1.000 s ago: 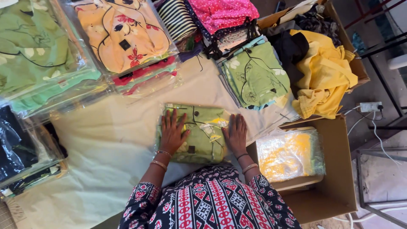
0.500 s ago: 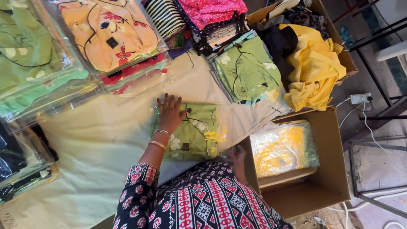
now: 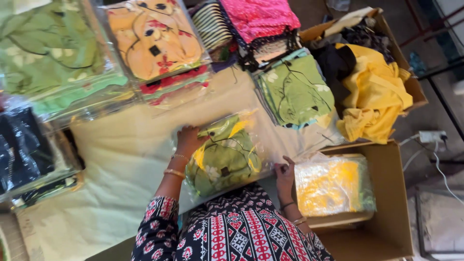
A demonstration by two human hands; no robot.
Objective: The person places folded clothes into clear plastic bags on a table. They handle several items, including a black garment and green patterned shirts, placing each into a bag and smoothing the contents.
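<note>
A folded green printed garment in a clear plastic bag (image 3: 227, 157) lies tilted on the cream cloth (image 3: 116, 164) in front of me. My left hand (image 3: 187, 140) grips the bag's left edge. My right hand (image 3: 285, 171) pinches the bag's right lower edge, next to an open cardboard box (image 3: 386, 212). A bagged yellow garment (image 3: 333, 183) lies inside that box.
Stacks of bagged garments surround the cloth: green (image 3: 48, 63) at far left, orange (image 3: 154, 38) behind, green (image 3: 295, 89) at right, dark ones (image 3: 24, 145) at left. A second box (image 3: 411, 82) holds loose yellow fabric (image 3: 372, 94). A power strip (image 3: 432, 136) lies on the floor.
The bagged green garment was pressed flat under both hands; now it is lifted and tilted, held at its edges. My right hand moved to its right lower edge.
</note>
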